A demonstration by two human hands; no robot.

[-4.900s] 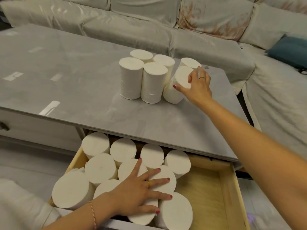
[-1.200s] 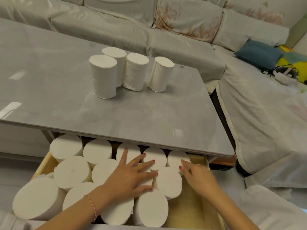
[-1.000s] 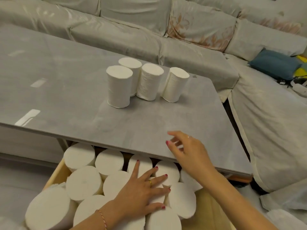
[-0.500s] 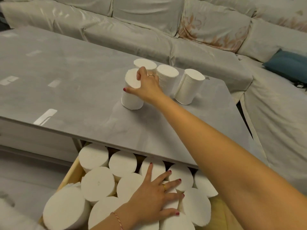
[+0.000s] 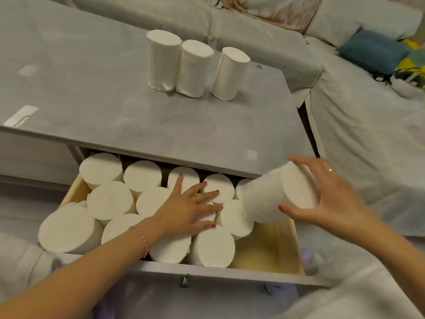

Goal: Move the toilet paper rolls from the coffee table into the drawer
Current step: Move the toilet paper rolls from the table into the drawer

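Note:
Three white toilet paper rolls [image 5: 188, 67] stand upright on the grey coffee table [image 5: 92, 107]. Below its front edge the wooden drawer [image 5: 264, 249] is pulled out and holds several rolls [image 5: 110, 201] packed on end. My left hand [image 5: 186, 210] lies flat with spread fingers on top of the rolls in the drawer's middle. My right hand [image 5: 326, 201] grips one more roll [image 5: 273, 196], tilted on its side, just above the drawer's right part and touching the rolls there.
A grey covered sofa [image 5: 253, 26] runs behind and to the right of the table. A blue cushion [image 5: 372, 51] lies at the far right. The drawer's bare wooden floor [image 5: 259, 254] shows at its right front corner. A small knob [image 5: 185, 280] sits on the drawer front.
My right hand took one roll from the table group and carried it back down to the drawer's right side. Three rolls stand on the table. My left hand stayed on the drawer rolls.

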